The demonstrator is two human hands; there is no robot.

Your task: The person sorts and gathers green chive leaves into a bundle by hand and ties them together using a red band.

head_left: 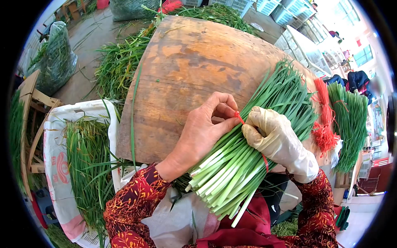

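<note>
A thick bunch of garlic chives lies across the near right edge of the wooden board, pale stem ends towards me and green leaves pointing away. Round its middle runs a red tie. My bare left hand pinches the tie's end between thumb and forefinger, just above the stems. My right hand, in a pale glove, is closed at the same spot, its fingers curled against the bunch and the tie. What lies inside the right fingers is partly hidden.
A bundle of red ties lies at the board's right, beside another tied chive bunch. On the left stands a white crate of loose chives. More greens lie on the floor behind, near a filled plastic bag.
</note>
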